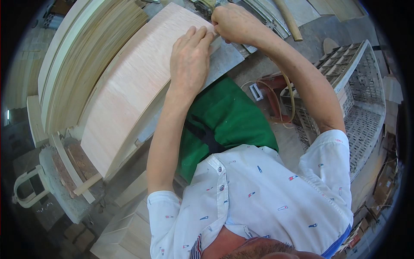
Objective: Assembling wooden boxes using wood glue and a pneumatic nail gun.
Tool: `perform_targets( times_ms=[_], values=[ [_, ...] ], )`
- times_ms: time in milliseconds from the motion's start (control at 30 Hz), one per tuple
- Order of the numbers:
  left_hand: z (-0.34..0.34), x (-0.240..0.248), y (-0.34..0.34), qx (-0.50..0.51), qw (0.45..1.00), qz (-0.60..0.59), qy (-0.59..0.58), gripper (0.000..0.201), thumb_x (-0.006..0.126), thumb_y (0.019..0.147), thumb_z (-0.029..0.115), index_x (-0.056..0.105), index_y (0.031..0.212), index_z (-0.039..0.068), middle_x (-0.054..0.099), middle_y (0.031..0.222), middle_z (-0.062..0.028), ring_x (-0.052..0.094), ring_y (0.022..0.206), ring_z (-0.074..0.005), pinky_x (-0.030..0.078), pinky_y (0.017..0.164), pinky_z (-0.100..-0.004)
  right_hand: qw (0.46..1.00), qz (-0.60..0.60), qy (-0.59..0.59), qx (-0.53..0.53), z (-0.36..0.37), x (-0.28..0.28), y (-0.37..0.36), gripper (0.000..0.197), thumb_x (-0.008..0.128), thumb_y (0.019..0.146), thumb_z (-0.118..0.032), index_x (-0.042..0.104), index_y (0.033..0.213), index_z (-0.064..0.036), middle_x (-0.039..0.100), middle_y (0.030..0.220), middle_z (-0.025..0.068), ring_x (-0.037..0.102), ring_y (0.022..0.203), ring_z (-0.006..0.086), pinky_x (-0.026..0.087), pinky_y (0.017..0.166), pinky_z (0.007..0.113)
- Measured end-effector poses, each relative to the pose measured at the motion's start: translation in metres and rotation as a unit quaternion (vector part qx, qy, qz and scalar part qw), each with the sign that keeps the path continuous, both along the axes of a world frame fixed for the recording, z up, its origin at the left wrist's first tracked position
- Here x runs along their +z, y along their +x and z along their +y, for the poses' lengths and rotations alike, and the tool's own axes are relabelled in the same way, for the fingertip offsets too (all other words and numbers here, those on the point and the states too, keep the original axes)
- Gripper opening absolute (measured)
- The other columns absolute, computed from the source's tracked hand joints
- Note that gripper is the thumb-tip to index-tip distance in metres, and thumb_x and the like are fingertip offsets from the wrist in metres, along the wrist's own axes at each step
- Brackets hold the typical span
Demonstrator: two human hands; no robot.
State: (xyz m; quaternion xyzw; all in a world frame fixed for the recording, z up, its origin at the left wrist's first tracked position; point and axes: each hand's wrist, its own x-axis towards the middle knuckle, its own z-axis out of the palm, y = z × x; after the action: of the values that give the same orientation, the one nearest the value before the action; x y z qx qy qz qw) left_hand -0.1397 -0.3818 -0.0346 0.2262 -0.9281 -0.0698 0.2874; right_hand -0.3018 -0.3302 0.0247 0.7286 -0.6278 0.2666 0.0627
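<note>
A long pale plywood panel (129, 82) runs from the near left to the far middle, over a grey metal worktop (228, 60). My left hand (189, 58) lies on the panel by its far right corner, fingers stretched out flat. Just beyond that corner is my right hand (235, 23), its fingers curled closed beside a metal fitting (205, 6). Whatever is inside those fingers is hidden by the hand itself. The two hands are close together but apart.
Stacked curved wooden strips (99, 56) stand left of the panel. Metal rails (269, 19) and a wooden rod (288, 19) lie at the far right. A grey plastic crate (366, 86) and a red tool (274, 93) sit to the right. Wooden boxes (125, 228) stand near left.
</note>
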Motion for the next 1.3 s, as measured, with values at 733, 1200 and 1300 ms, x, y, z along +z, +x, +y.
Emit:
perform_targets(
  times_ms=[733, 1200, 1300],
  values=[
    [-0.006, -0.017, 0.001, 0.024, 0.996, 0.077, -0.043, 0.027, 0.058, 0.08, 0.003, 0.069, 0.104, 0.006, 0.066, 0.114, -0.0089, 0.059, 0.112, -0.0293, 0.045, 0.089, -0.0384, 0.963, -0.023, 0.158, -0.219, -0.092, -0.114, -0.069, 0.048, 0.068, 0.075, -0.029, 0.049, 0.102, 0.0068, 0.061, 0.094, 0.0343, 0.062, 0.091, 0.0443, 0.05, 0.079, 0.049],
    [-0.004, -0.016, 0.006, 0.033, 0.995, 0.091, -0.018, 0.026, 0.059, 0.082, 0.003, 0.069, 0.105, 0.006, 0.067, 0.113, -0.0069, 0.058, 0.113, -0.0278, 0.044, 0.091, -0.0386, 0.916, -0.25, 0.294, -0.108, 0.025, 0.09, -0.037, 0.031, 0.064, 0.084, -0.027, 0.057, 0.091, 0.0029, 0.058, 0.062, 0.0056, 0.057, 0.05, 0.0095, 0.045, 0.047, 0.022],
    [-0.003, -0.016, 0.004, 0.032, 0.996, 0.078, -0.016, 0.027, 0.059, 0.082, 0.003, 0.069, 0.107, 0.006, 0.066, 0.114, -0.006, 0.057, 0.114, -0.0273, 0.044, 0.091, -0.0389, 0.912, -0.222, 0.336, -0.075, 0.034, 0.094, -0.025, 0.03, 0.063, 0.086, -0.025, 0.056, 0.094, 0.0032, 0.059, 0.065, 0.0056, 0.058, 0.051, 0.0094, 0.045, 0.046, 0.023]
  ],
)
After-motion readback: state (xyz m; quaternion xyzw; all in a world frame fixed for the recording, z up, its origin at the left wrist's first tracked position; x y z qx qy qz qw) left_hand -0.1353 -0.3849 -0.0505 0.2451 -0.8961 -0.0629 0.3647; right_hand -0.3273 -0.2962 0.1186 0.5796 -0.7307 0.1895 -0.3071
